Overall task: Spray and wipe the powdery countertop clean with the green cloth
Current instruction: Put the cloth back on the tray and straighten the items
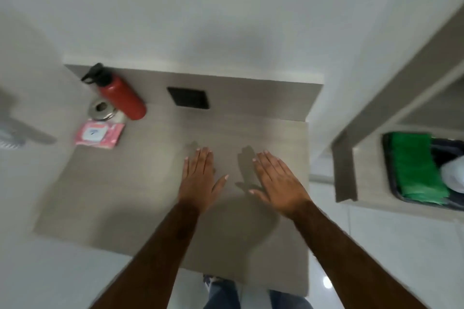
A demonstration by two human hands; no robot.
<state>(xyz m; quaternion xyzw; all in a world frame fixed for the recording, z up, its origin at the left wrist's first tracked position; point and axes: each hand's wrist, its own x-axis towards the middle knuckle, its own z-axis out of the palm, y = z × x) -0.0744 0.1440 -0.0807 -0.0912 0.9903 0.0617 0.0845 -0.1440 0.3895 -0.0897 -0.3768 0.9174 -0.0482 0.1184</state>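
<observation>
Two bare forearms reach up from the bottom of the frame, over the near edge of a grey wood-grain table point(105, 195). Both hands are open and empty, palms down, fingers straight. The left hand point(199, 178) and the right hand point(277, 183) sit side by side near the middle of the table, apart from each other — whether they rest on it or hover just above is hard to tell, though shadows fall close beside them.

The green cloth point(414, 168) is not on the table. It lies folded in a dark bin point(388, 170) well off to the right, beyond the table's right edge and under a shelf-like ledge. Its long axis runs away from the camera. The right hand is clearly the nearer one, so a sideways reach to the right looks like the likely next step.

No spray bottle can be made out. At the far left of the table stand a red bottle point(120, 95) with a black cap, a small metal container point(101, 109) and a pink packet point(100, 134). Any powder on the surface is too blurred to see.
</observation>
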